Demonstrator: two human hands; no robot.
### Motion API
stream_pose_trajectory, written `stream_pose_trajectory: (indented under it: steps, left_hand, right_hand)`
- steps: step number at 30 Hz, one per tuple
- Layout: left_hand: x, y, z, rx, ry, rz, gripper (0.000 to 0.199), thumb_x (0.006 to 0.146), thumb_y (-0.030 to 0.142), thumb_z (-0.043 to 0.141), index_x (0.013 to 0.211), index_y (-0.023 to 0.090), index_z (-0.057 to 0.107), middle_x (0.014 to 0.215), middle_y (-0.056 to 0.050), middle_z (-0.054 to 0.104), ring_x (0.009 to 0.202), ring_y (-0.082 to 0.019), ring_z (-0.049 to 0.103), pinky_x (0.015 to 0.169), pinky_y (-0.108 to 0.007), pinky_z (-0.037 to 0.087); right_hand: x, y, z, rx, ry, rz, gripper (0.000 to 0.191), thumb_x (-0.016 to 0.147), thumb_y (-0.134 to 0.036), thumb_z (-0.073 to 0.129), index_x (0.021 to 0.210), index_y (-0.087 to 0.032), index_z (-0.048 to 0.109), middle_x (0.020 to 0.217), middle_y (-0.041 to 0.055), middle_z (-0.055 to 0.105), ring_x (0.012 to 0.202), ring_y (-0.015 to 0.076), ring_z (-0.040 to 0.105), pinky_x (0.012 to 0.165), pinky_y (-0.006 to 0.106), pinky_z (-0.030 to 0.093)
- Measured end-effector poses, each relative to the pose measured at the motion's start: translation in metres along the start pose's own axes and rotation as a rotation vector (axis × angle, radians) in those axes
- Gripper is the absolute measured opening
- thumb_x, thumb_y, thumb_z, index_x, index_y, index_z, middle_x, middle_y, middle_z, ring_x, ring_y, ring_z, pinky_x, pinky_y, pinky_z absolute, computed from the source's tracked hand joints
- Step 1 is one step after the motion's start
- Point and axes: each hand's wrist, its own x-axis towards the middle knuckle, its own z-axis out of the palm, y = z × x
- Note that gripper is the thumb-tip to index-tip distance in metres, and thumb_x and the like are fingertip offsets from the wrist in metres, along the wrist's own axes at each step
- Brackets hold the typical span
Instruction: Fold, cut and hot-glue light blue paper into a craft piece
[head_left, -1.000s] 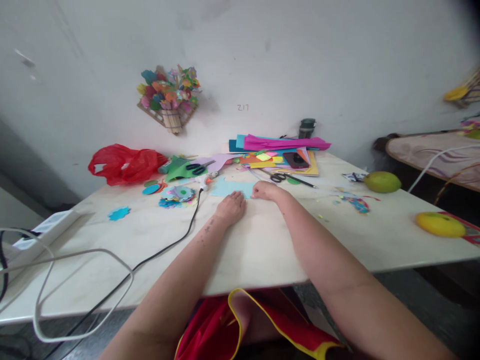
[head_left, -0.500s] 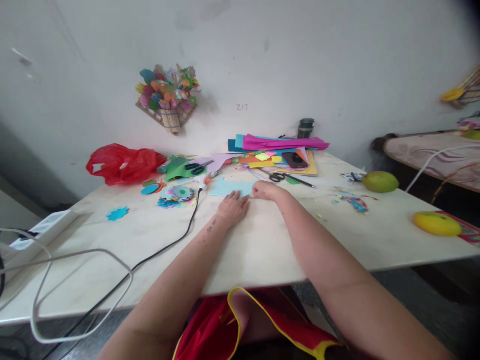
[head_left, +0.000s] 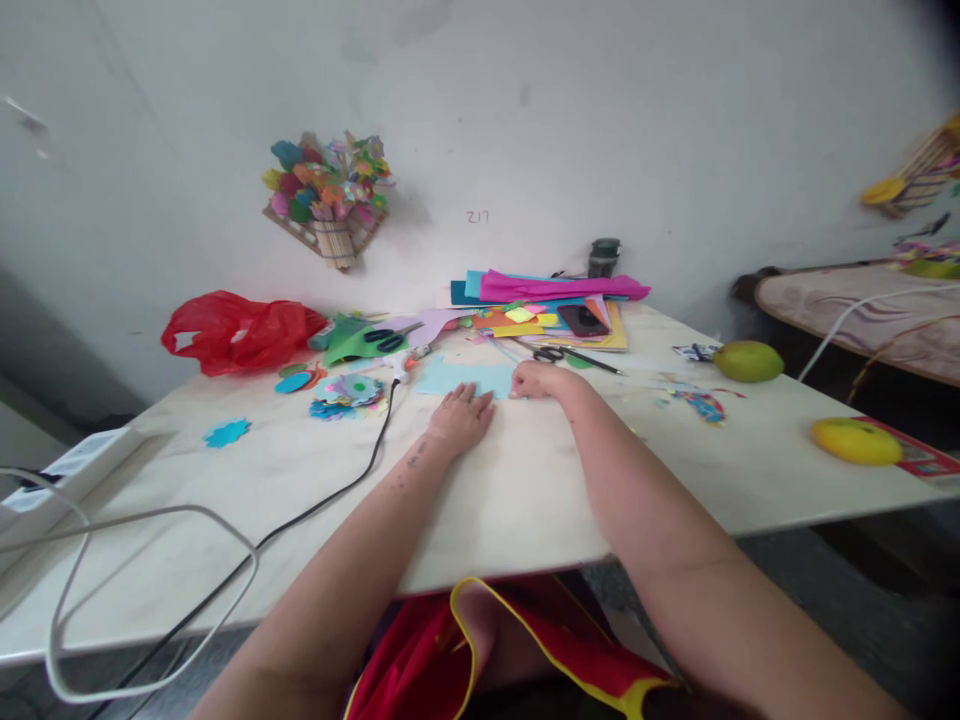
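A light blue sheet point(head_left: 457, 376) lies flat on the white table point(head_left: 487, 500). My left hand point(head_left: 459, 418) rests with its fingers spread on the sheet's near edge. At the sheet's right end my right hand point(head_left: 531, 382) is closed, its fingers curled down; whatever they grip is too small to make out. A white glue gun point(head_left: 405, 365) with a black cord lies left of the sheet. Stacked paper flowers point(head_left: 349, 395) sit further left. Scissors point(head_left: 549, 353) and a black pencil point(head_left: 596, 362) are behind my right hand.
A red plastic bag point(head_left: 240, 330), green paper and other scissors point(head_left: 384, 341) are at the back left. Coloured sheets and a phone point(head_left: 583, 321) lie behind. Two mangoes point(head_left: 748, 361) sit right. A power strip point(head_left: 67, 475) and loose cables occupy the left.
My right hand has shifted slightly right along the sheet, uncovering more of it between my hands. My left hand stays nearly in place. The whole view has moved a little.
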Motion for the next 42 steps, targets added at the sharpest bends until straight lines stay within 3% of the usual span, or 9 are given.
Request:
stream_pose_trajectory:
  steps: [10, 17, 23, 32, 42]
  left_hand:
    - [0.000, -0.002, 0.002, 0.015, 0.026, 0.022, 0.047, 0.090, 0.040, 0.020, 0.129, 0.022, 0.042, 0.134, -0.009, 0.042, 0.126, -0.023, 0.032, 0.101, -0.041, 0.029]
    - [0.000, -0.001, 0.000, -0.002, 0.008, 0.025, 0.046, 0.090, 0.039, 0.022, 0.129, 0.024, 0.041, 0.133, -0.006, 0.044, 0.126, -0.021, 0.033, 0.102, -0.041, 0.027]
    - [-0.001, 0.001, -0.003, 0.024, -0.006, 0.019, 0.047, 0.090, 0.040, 0.021, 0.130, 0.024, 0.040, 0.135, -0.008, 0.041, 0.126, -0.023, 0.033, 0.102, -0.040, 0.027]
    - [0.000, 0.003, -0.006, 0.024, -0.034, -0.002, 0.046, 0.090, 0.041, 0.021, 0.131, 0.027, 0.039, 0.135, -0.008, 0.040, 0.125, -0.024, 0.034, 0.101, -0.039, 0.028]
    - [0.000, 0.004, -0.007, 0.012, -0.046, -0.013, 0.046, 0.090, 0.041, 0.021, 0.130, 0.028, 0.040, 0.135, -0.008, 0.039, 0.125, -0.025, 0.033, 0.101, -0.040, 0.026]
  right_hand:
    - [-0.003, 0.009, -0.002, -0.021, -0.001, 0.027, 0.024, 0.073, -0.032, 0.060, 0.090, -0.017, 0.067, 0.089, 0.0058, 0.067, 0.079, 0.0163, 0.060, 0.061, 0.022, 0.040]
    - [0.005, 0.019, 0.004, 0.056, -0.015, 0.025, 0.023, 0.073, -0.034, 0.060, 0.085, -0.016, 0.068, 0.079, 0.0061, 0.067, 0.070, 0.0167, 0.060, 0.053, 0.023, 0.038]
    - [0.006, 0.016, 0.000, 0.061, -0.089, 0.096, 0.025, 0.073, -0.036, 0.061, 0.079, -0.012, 0.067, 0.072, 0.0071, 0.066, 0.063, 0.0148, 0.058, 0.055, 0.024, 0.039]
    - [0.018, 0.035, 0.007, 0.128, -0.113, 0.197, 0.044, 0.059, -0.057, 0.066, 0.064, -0.013, 0.064, 0.057, 0.0034, 0.060, 0.053, 0.0129, 0.053, 0.054, 0.025, 0.040]
    - [0.013, 0.035, 0.004, 0.236, -0.156, 0.265, 0.037, 0.064, -0.051, 0.066, 0.060, -0.015, 0.061, 0.047, -0.0027, 0.048, 0.046, 0.0087, 0.044, 0.050, 0.023, 0.037]
